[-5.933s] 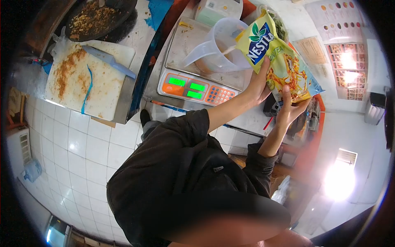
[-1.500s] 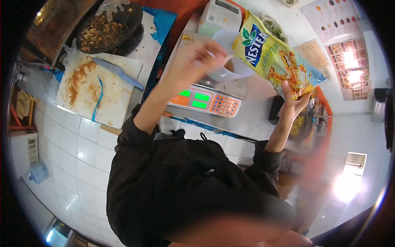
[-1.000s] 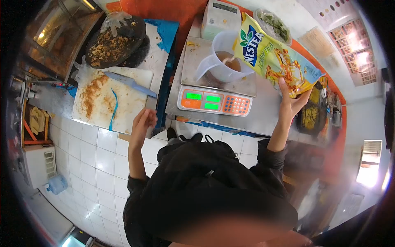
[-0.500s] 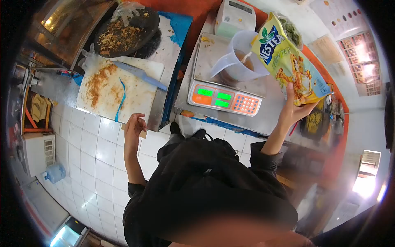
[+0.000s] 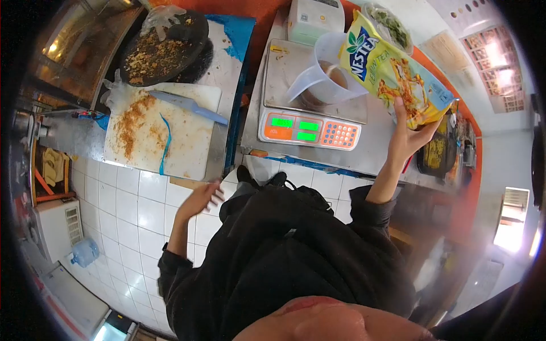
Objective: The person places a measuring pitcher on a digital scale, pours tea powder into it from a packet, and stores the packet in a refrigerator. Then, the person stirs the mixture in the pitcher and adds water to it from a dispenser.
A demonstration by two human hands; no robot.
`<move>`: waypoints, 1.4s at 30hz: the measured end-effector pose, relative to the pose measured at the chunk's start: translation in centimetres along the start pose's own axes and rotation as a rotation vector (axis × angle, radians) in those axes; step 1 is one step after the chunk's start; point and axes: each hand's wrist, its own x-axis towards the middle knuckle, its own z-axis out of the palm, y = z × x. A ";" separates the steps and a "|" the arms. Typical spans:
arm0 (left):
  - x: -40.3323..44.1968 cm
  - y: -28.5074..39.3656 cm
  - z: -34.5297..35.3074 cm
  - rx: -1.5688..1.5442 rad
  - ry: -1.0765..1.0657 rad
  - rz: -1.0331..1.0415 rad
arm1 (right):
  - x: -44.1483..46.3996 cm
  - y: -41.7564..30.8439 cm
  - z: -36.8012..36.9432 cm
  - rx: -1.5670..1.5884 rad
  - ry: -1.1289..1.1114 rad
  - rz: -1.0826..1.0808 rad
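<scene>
My right hand (image 5: 410, 136) grips a yellow Nestea lemon tea bag (image 5: 392, 74) by its lower end. The bag is tilted, its other end over a clear plastic measuring jug (image 5: 324, 85) with brown contents. A pale streak shows inside the jug, too small to make out. Beneath the jug is a digital scale (image 5: 310, 129) with lit green displays. My left hand (image 5: 203, 199) hangs in the air below the white cutting board (image 5: 190, 136), slightly blurred, fingers apart and holding nothing.
A blue-handled knife (image 5: 190, 106) and a blue strip (image 5: 166, 142) lie on the board beside brown crumbs. Behind it sits a dark stone mortar (image 5: 196, 42) with crumbs and a plastic glove (image 5: 159, 21). A bag of green leaves (image 5: 389, 25) stands behind the Nestea bag.
My left hand has moved right and down, away from the cutting board's edge, and its fingers have spread. The bag stays tilted over the jug in my right hand. The view has shifted slightly.
</scene>
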 end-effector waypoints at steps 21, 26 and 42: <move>0.2 -6.6 6.6 -0.784 -0.251 -0.321 | 0.0 0.6 0.5 0.016 0.003 0.021; 0.3 -6.8 6.7 -0.763 -0.236 -0.295 | 1.1 1.3 0.0 0.013 -0.071 0.085; 2.2 -5.4 6.3 -0.688 -0.204 -0.228 | 1.6 2.0 -0.2 0.064 0.003 0.011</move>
